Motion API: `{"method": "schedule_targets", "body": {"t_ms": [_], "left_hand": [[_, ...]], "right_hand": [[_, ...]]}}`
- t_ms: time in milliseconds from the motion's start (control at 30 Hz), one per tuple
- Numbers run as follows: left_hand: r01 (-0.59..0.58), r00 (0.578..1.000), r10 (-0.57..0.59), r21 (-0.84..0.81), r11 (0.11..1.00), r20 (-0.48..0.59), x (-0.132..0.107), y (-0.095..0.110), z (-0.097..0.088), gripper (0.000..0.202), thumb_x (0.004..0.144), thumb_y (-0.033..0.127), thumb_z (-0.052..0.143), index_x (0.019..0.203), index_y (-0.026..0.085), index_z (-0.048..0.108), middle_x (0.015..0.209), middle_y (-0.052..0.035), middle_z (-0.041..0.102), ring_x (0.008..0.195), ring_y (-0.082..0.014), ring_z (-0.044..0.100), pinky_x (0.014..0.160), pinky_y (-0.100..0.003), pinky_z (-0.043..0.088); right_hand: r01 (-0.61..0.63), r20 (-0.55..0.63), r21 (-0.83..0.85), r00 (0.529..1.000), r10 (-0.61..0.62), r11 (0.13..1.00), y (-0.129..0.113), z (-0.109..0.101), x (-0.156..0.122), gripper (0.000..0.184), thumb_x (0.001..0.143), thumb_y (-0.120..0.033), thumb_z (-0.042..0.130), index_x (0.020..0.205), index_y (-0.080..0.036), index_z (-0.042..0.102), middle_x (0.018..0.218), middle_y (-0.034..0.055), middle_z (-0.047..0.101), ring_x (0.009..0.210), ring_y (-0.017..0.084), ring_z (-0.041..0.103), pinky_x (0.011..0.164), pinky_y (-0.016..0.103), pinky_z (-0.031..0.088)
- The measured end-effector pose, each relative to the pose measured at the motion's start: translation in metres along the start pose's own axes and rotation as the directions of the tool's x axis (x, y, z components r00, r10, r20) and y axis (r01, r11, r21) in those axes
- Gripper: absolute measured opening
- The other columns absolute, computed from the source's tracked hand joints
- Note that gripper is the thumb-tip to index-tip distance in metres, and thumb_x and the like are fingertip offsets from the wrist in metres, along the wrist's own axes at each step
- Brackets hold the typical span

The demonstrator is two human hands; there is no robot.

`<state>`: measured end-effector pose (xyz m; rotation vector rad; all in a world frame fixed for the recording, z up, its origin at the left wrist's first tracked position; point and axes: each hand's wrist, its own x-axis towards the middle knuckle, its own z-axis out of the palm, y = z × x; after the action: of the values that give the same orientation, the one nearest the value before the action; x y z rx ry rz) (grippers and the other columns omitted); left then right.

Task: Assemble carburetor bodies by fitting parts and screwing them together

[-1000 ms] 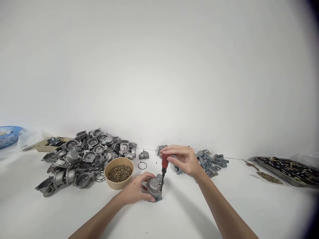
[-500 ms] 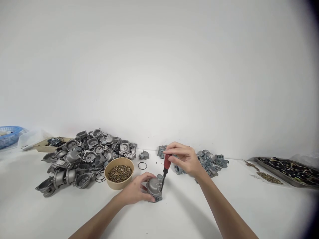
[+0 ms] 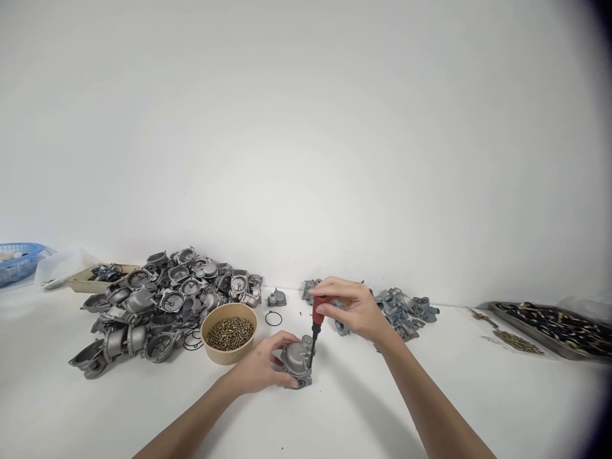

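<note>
A grey metal carburetor (image 3: 296, 358) with its rounded bowl facing up rests on the white table. My left hand (image 3: 261, 366) grips it from the left, thumb at the front and fingers behind. In my right hand (image 3: 351, 307) is a screwdriver (image 3: 319, 311) with a red handle, pinched near its top by thumb and fingers. Its dark shaft points down, almost upright, and the tip meets the right edge of the carburetor. Whether a screw sits under the tip is hidden.
Left of my hands stands a tan bowl of brass-coloured screws (image 3: 229, 335), beside a large pile of grey float bowls (image 3: 162, 306). A black rubber ring (image 3: 273, 318) lies behind the carburetor. Bluish-grey carburetor bodies (image 3: 401, 311) and a metal tray (image 3: 540, 341) are to the right.
The screwdriver's handle has tilted slightly left and stands more upright, and my right-hand fingers have shifted left with it. My left hand and the carburetor have barely moved.
</note>
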<state>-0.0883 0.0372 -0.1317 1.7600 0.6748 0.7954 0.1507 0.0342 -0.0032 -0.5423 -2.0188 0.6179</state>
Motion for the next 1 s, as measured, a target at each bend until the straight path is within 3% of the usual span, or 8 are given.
{"method": "schedule_targets", "body": {"t_ms": [167, 333, 500, 667, 800, 933, 1000], "left_hand": [[0.018, 1.000, -0.018, -0.007, 1.000, 0.000, -0.0003, -0.0003, -0.0005, 0.068, 0.063, 0.022, 0.090, 0.124, 0.024, 0.060, 0.124, -0.0068, 0.065, 0.107, -0.0271, 0.065, 0.088, -0.038, 0.054], [0.007, 1.000, -0.007, 0.009, 1.000, -0.004, 0.0004, -0.0007, -0.0006, 0.068, 0.062, 0.022, 0.090, 0.124, 0.024, 0.061, 0.125, -0.0071, 0.064, 0.109, -0.0269, 0.063, 0.090, -0.038, 0.054], [0.003, 1.000, -0.003, 0.003, 1.000, -0.003, 0.0004, -0.0005, -0.0002, 0.068, 0.062, 0.022, 0.090, 0.124, 0.024, 0.061, 0.123, -0.0071, 0.065, 0.109, -0.0276, 0.063, 0.089, -0.038, 0.053], [-0.001, 1.000, 0.001, -0.002, 1.000, -0.010, 0.0007, -0.0004, 0.0000, 0.068, 0.062, 0.021, 0.090, 0.123, 0.024, 0.061, 0.124, -0.0065, 0.065, 0.108, -0.0271, 0.064, 0.089, -0.038, 0.053], [0.010, 1.000, -0.010, -0.009, 1.000, 0.003, 0.0001, 0.0007, -0.0003, 0.067, 0.063, 0.022, 0.089, 0.124, 0.024, 0.061, 0.122, -0.0065, 0.065, 0.107, -0.0269, 0.064, 0.089, -0.038, 0.053], [0.003, 1.000, -0.003, 0.005, 1.000, -0.006, -0.0001, 0.0002, -0.0006, 0.068, 0.062, 0.022, 0.090, 0.123, 0.024, 0.061, 0.124, -0.0067, 0.064, 0.108, -0.0274, 0.063, 0.089, -0.038, 0.053], [0.003, 1.000, -0.003, 0.009, 1.000, -0.009, 0.0001, -0.0005, -0.0006, 0.068, 0.062, 0.021, 0.090, 0.123, 0.025, 0.061, 0.126, -0.0061, 0.063, 0.110, -0.0273, 0.062, 0.089, -0.038, 0.053]], "right_hand": [[0.021, 0.077, 0.052, 0.997, -0.025, 0.998, 0.0010, -0.0004, -0.0007, 0.027, 0.098, -0.030, 0.060, 0.122, -0.023, 0.071, 0.087, 0.0079, 0.076, 0.089, 0.024, 0.072, 0.085, 0.044, 0.058], [0.012, -0.010, -0.066, 1.000, -0.012, 0.998, 0.0011, -0.0003, -0.0004, 0.024, 0.088, -0.027, 0.075, 0.112, -0.027, 0.076, 0.087, 0.0058, 0.073, 0.080, 0.020, 0.069, 0.071, 0.035, 0.057], [0.026, 0.066, 0.040, 0.997, -0.029, 0.999, -0.0014, -0.0013, -0.0007, 0.026, 0.097, -0.030, 0.062, 0.120, -0.024, 0.073, 0.093, 0.0091, 0.073, 0.090, 0.024, 0.071, 0.082, 0.042, 0.059], [-0.012, -0.004, -0.028, 1.000, 0.012, 1.000, -0.0006, -0.0013, -0.0016, 0.021, 0.090, -0.028, 0.072, 0.110, -0.028, 0.077, 0.096, 0.0054, 0.067, 0.070, 0.017, 0.070, 0.070, 0.035, 0.059], [-0.021, 0.079, 0.048, 0.997, 0.017, 0.999, -0.0013, -0.0008, -0.0011, 0.027, 0.097, -0.031, 0.062, 0.121, -0.028, 0.072, 0.104, 0.0078, 0.065, 0.073, 0.018, 0.071, 0.075, 0.038, 0.060], [-0.048, 0.009, -0.086, 0.999, 0.048, 0.995, -0.0015, -0.0009, -0.0001, 0.024, 0.089, -0.029, 0.074, 0.112, -0.027, 0.076, 0.093, 0.0058, 0.066, 0.071, 0.017, 0.068, 0.064, 0.032, 0.057], [-0.018, 0.016, -0.112, 1.000, 0.020, 0.993, -0.0014, -0.0012, -0.0003, 0.025, 0.089, -0.030, 0.073, 0.114, -0.027, 0.075, 0.099, 0.0075, 0.068, 0.075, 0.019, 0.068, 0.069, 0.034, 0.058]]}}
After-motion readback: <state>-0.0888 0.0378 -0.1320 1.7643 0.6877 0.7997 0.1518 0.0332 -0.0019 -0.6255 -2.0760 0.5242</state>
